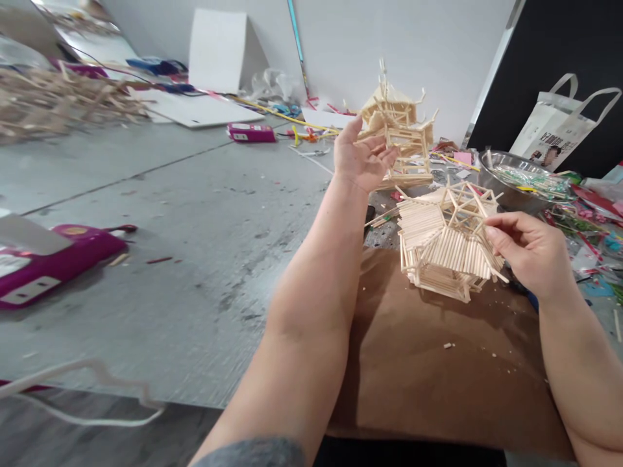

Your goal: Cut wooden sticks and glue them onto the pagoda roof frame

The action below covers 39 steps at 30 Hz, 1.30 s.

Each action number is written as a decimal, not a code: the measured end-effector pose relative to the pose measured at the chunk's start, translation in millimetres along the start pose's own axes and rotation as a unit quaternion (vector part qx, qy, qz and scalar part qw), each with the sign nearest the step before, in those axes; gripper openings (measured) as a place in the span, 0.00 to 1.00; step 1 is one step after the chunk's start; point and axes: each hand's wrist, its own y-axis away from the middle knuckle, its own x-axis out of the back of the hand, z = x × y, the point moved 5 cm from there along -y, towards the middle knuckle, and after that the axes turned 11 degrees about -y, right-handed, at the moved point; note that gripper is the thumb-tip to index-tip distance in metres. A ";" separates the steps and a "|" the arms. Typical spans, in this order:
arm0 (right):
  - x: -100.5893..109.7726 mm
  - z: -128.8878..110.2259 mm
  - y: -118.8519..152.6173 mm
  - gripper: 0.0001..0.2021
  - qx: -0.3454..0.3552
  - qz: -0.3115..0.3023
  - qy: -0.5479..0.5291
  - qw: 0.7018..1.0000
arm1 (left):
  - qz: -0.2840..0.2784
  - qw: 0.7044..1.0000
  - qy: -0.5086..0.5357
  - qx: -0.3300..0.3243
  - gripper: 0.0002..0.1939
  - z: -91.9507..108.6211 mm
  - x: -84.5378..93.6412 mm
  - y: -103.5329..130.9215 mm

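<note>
A many-sided model of thin wooden sticks (pixel 452 250), with a partly covered roof, sits on a brown board (pixel 438 370). At its right edge is my right hand (pixel 533 250), thumb and fingers pinched on a roof stick. My left hand (pixel 363 155) is stretched forward, palm up and fingers spread, holding nothing. It is in front of a taller tiered stick tower (pixel 402 139) that stands behind the first model; whether the fingers touch the tower I cannot tell.
Purple power strips (pixel 252 133) lie on the grey table (pixel 195 214), one near the left edge. A pile of sticks (pixel 63 104) is at the back left. A metal bowl (pixel 523 181), a white bag (pixel 552 130) and colourful scraps crowd the right.
</note>
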 end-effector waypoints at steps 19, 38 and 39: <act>1.8 -3.3 -1.6 0.08 0.024 -0.005 0.026 0.999 | 0.061 0.980 0.163 0.101 0.17 4.6 5.3 17.1; 2.9 -8.3 -1.0 0.07 0.072 0.010 0.069 0.995 | 0.102 0.977 0.166 0.082 0.11 0.7 3.3 16.9; 3.7 -9.4 -0.9 0.07 0.077 0.018 0.078 0.994 | 0.101 0.977 0.170 0.083 0.11 -0.2 2.5 17.0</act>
